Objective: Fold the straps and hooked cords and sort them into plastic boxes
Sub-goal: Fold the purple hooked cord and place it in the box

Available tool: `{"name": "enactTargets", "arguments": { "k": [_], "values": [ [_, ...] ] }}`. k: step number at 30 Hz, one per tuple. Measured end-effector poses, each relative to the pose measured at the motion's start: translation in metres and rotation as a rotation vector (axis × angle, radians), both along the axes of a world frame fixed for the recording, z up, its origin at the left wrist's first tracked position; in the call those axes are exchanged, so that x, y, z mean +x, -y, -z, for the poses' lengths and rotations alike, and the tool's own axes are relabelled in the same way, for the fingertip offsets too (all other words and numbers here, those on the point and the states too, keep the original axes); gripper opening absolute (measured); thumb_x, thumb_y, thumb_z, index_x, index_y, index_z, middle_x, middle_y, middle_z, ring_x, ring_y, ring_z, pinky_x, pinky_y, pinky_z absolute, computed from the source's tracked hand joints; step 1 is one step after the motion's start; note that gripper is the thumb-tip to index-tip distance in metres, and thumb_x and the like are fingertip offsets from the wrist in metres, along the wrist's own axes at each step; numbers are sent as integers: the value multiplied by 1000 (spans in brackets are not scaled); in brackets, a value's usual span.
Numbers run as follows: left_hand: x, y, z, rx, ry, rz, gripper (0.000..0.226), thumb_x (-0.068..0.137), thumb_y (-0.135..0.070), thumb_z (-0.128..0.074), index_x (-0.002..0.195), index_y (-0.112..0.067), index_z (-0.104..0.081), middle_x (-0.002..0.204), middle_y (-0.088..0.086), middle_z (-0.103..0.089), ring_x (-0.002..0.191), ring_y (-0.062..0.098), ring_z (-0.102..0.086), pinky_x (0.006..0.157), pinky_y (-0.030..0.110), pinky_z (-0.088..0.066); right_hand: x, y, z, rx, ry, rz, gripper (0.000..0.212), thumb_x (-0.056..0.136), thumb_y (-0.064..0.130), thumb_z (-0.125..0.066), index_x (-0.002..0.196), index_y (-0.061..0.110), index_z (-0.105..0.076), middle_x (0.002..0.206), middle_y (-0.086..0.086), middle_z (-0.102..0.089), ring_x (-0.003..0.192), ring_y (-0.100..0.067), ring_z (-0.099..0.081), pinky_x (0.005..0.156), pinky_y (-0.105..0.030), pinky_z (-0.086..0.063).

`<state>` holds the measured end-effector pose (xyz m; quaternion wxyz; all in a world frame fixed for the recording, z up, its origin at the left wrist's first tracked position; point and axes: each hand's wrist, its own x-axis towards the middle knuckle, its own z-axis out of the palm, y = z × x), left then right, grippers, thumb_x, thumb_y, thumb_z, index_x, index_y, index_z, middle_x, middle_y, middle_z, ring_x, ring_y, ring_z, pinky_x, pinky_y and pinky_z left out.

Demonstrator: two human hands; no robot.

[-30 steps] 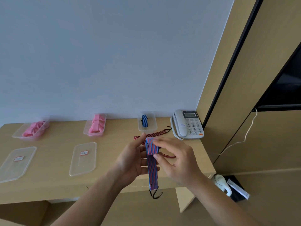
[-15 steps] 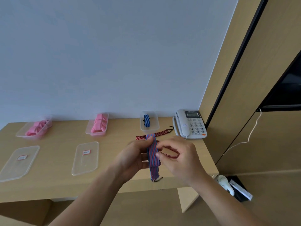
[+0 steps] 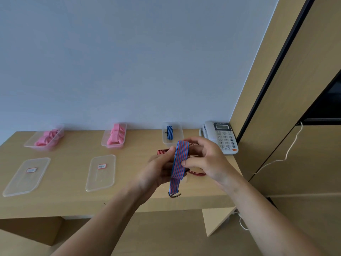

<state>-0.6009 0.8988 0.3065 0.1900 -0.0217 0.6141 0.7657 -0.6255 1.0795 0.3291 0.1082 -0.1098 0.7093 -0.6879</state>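
A blue-and-red striped hooked cord (image 3: 180, 161) is folded into a loop above the wooden table (image 3: 73, 200). My left hand (image 3: 158, 170) grips the loop from the left and my right hand (image 3: 204, 159) pinches it from the right. Its short tail hangs down, ending in a dark hook (image 3: 174, 195). Behind the hands a red-and-black striped cord (image 3: 197, 172) lies on the table, partly hidden. A clear box (image 3: 173, 134) at the back holds one folded blue cord. Two more boxes hold pink straps, one at the back left (image 3: 45, 138) and one in the middle (image 3: 114, 136).
Two clear lids with red-edged labels lie flat on the table, one at the left (image 3: 26, 176) and one further right (image 3: 101, 172). A white desk phone (image 3: 221, 136) sits at the table's back right corner. A wooden cabinet wall (image 3: 295, 108) rises to the right.
The cord has been folded up further: the hanging tail is much shorter and its hook sits higher. Both hands have risen slightly and stay on the loop.
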Motion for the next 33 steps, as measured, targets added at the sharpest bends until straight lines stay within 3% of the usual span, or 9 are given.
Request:
{"name": "enactTargets", "arguments": {
  "k": [3, 8, 12, 15, 19, 23, 28, 33],
  "values": [
    [3, 1, 5, -56, -59, -12, 52, 93, -62, -50, 102, -21, -82, 100, 17, -79, 97, 26, -76, 85, 31, -57, -4, 2, -4, -89, 20, 43, 47, 67, -2, -75, 109, 18, -70, 97, -13, -75, 88, -25, -72, 77, -33, -58],
    [6, 1, 11, -5, 62, -66, 67, 87, -66, -60, 111, -4, -73, 103, 21, -76, 92, 32, -74, 89, 53, -57, -8, 6, -7, -16, -24, 99, 49, 74, -14, -72, 114, 15, -68, 98, -14, -74, 91, -29, -71, 87, -46, -58],
    [6, -1, 9, 68, 173, -76, 65, 86, -61, -62, 112, -3, -71, 105, 22, -73, 88, 40, -72, 81, 51, -62, -2, 12, -4, 137, -186, 132, 54, 69, -13, -70, 113, 18, -63, 96, -9, -72, 86, -25, -71, 83, -51, -58],
    [5, 2, 6, 110, 253, -59, 61, 96, -56, -57, 118, -1, -69, 103, 24, -72, 89, 43, -71, 83, 52, -61, 5, 15, 2, 245, -347, 149, 52, 66, -7, -66, 109, 23, -58, 95, 5, -70, 87, -16, -69, 83, -42, -58],
    [2, 4, 2, 163, 303, -88, 58, 94, -53, -62, 119, -1, -71, 102, 22, -70, 89, 42, -71, 82, 58, -61, 14, 17, 13, 364, -582, 189, 49, 65, -1, -69, 108, 18, -57, 96, 13, -67, 90, -13, -67, 80, -37, -56],
    [-2, 6, 4, 222, 355, -138, 46, 91, -46, -69, 107, -3, -72, 94, 20, -72, 78, 38, -73, 71, 49, -61, 24, 21, 27, 418, -751, 219, 43, 68, -3, -77, 108, 9, -65, 107, 2, -70, 100, -17, -68, 83, -41, -56],
    [-9, 14, 12, 261, 355, -203, 41, 82, -33, -79, 106, -1, -71, 88, 19, -70, 81, 40, -69, 88, 58, -58, 34, 24, 43, 411, -875, 224, 36, 66, 0, -83, 99, 3, -69, 116, -2, -70, 108, -17, -66, 86, -39, -55],
    [-17, 26, 15, 301, 337, -235, 46, 69, -16, -80, 112, -3, -70, 94, 14, -73, 80, 31, -69, 83, 49, -60, 37, 33, 52, 418, -957, 246, 32, 67, 1, -81, 96, 3, -67, 119, -2, -69, 109, -19, -65, 88, -39, -53]
  ]
}}
